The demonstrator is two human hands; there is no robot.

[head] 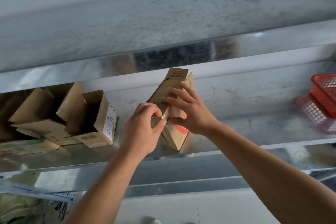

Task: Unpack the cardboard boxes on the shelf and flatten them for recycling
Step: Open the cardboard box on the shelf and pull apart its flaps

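A tall brown cardboard box point(175, 133) with red print stands tilted on the metal shelf point(245, 107), one flap raised at its far end. My left hand point(142, 130) pinches the clear tape on the box's near side between thumb and forefinger. My right hand point(187, 110) lies over the box with fingers spread and its thumb pressing the side, steadying it. To the left, an opened box point(99, 123) with a white label stands with its flaps up.
More opened and flattened cardboard boxes point(38, 114) crowd the shelf's left end. A red plastic basket point(325, 94) sits at the right end. A lower shelf rail point(181, 185) runs below my forearms, with greenish packaging at the bottom left.
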